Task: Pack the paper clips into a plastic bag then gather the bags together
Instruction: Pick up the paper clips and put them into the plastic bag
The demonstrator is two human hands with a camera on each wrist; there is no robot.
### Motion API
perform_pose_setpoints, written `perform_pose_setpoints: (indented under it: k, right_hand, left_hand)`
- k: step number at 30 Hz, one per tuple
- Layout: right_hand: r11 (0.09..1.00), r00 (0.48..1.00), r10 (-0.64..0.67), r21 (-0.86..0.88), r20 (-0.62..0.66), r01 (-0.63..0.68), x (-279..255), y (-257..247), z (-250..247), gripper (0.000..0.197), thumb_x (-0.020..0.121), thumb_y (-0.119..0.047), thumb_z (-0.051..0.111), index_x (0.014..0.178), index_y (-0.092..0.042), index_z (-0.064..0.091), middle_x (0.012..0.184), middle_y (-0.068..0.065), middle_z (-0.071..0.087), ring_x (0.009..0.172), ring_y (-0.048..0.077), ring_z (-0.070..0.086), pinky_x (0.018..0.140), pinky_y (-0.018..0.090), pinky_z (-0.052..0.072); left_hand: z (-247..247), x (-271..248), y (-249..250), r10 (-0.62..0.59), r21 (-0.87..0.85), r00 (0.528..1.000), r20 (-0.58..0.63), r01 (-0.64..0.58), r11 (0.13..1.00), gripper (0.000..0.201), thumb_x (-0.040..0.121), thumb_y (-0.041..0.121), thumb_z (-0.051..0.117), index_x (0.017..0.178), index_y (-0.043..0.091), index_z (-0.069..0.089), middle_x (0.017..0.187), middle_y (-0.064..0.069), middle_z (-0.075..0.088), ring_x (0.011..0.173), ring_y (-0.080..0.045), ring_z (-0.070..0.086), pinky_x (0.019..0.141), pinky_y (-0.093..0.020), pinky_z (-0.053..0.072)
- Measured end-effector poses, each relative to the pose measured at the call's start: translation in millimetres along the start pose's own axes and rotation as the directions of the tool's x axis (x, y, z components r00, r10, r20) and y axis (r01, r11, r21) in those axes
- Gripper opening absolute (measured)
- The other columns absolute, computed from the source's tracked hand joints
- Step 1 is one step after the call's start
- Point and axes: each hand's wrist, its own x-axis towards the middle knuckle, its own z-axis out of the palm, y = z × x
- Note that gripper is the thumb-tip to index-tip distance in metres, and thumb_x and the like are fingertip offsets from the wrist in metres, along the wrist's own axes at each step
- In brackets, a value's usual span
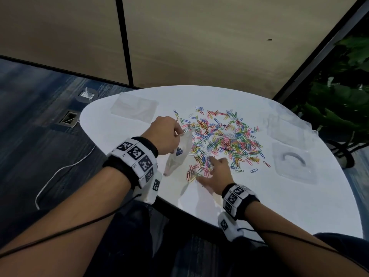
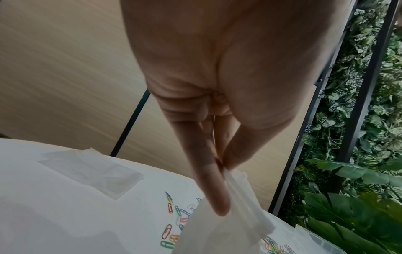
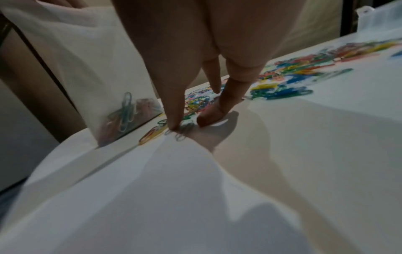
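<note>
No readable writing on bag (image 1: 179,154).

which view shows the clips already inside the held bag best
Right wrist: the clips in the bag show through its lower corner. Head shows only a dark patch in the bag. Left wrist shows just the pinched top edge.

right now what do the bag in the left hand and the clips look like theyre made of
Bag: thin clear plastic film, it seems; clips show through its wall and it creases where the left hand pinches it.
Paper clips: probably wire with a coloured coating, thin bent loops in red, blue, green and yellow; the metal itself is not visible.
</note>
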Motion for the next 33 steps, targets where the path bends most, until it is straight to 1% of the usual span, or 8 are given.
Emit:
perform_pose_setpoints:
  k: [7,13,18,22,25,28,30,33]
  right_hand:
    - [0.888,0.962,-0.262,-0.371,0.078,0.272,35,-24,-3,0.052,0.096,-0.019,0.055,0.144,-0.033,0.04,0.156,0.008,0.027,0.136,0.037,0.035,0.106,0.05,0.044]
    - [0.88,0.954,-0.301,-0.387,-0.004,0.276,39,-30,-11,0.018,0.092,-0.004,0.058,0.096,-0.01,0.074,0.09,0.007,0.064,0.081,0.022,0.062,0.076,0.031,0.056]
    - [0.993,0.998,-0.003,-0.12,-0.07,-0.006,44,-14,-41,0.02,0.086,-0.014,0.066,0.072,-0.008,0.078,0.066,0.008,0.073,0.051,0.012,0.057,0.045,0.014,0.043]
    - [0.958,0.984,0.176,0.232,-0.001,-0.171,42,0,-57,0.017,0.082,-0.026,0.075,0.076,-0.011,0.08,0.077,0.008,0.077,0.065,0.016,0.068,0.065,0.025,0.059]
    - [0.537,0.976,0.113,0.815,0.185,-0.217,36,-20,-75,0.021,0.084,-0.009,0.074,0.099,0.006,0.073,0.102,0.022,0.073,0.091,0.025,0.073,0.087,0.035,0.06]
    - [0.248,0.959,-0.128,0.945,0.252,-0.215,19,-63,-96,0.023,0.09,-0.006,0.066,0.109,0.007,0.067,0.104,0.017,0.072,0.099,0.021,0.072,0.084,0.023,0.057]
    - [0.26,0.944,-0.229,0.949,0.24,-0.178,8,-86,-100,0.016,0.091,-0.003,0.063,0.103,0.005,0.07,0.098,0.014,0.074,0.095,0.02,0.072,0.081,0.021,0.058]
    - [0.553,0.966,-0.227,0.833,0.125,0.022,1,-100,-86,0.011,0.089,-0.003,0.067,0.096,0.002,0.074,0.091,0.013,0.075,0.085,0.021,0.073,0.082,0.028,0.06]
  left_hand:
    - [-4,1,-4,0.002,0.0,1.0,0.002,-0.002,1.0,0.025,0.094,0.003,0.053,0.107,0.007,0.073,0.083,-0.012,0.077,0.061,-0.017,0.075,0.072,-0.035,0.064]
    - [-5,2,-4,0.002,0.004,1.0,0.012,-0.002,1.0,0.026,0.094,0.004,0.052,0.107,0.008,0.073,0.08,-0.011,0.077,0.061,-0.018,0.076,0.072,-0.033,0.064]
    - [-2,0,-4,0.006,-0.008,1.0,0.012,-0.006,1.0,0.026,0.095,0.005,0.053,0.112,0.008,0.072,0.088,-0.012,0.077,0.063,-0.018,0.076,0.076,-0.036,0.064]
    - [-1,-3,-2,0.011,-0.014,1.0,0.025,-0.01,1.0,0.026,0.095,0.005,0.053,0.112,0.007,0.072,0.089,-0.012,0.076,0.063,-0.019,0.076,0.077,-0.036,0.063]
    - [-2,-3,-2,0.002,-0.01,1.0,0.021,-0.002,1.0,0.025,0.095,0.005,0.054,0.112,0.008,0.073,0.089,-0.012,0.077,0.064,-0.018,0.076,0.076,-0.035,0.064]
    - [0,-1,-1,-0.002,-0.03,1.0,0.022,0.002,1.0,0.025,0.095,0.005,0.054,0.113,0.007,0.072,0.09,-0.013,0.076,0.064,-0.019,0.076,0.076,-0.036,0.064]
    - [2,-2,1,0.004,-0.046,1.0,0.019,-0.003,0.999,0.026,0.096,0.005,0.054,0.114,0.007,0.072,0.091,-0.014,0.076,0.064,-0.02,0.076,0.075,-0.034,0.064]
    - [3,-3,3,0.009,-0.066,1.0,0.016,-0.008,0.998,0.022,0.097,0.006,0.056,0.11,0.008,0.073,0.087,-0.014,0.077,0.057,-0.013,0.073,0.068,-0.027,0.062]
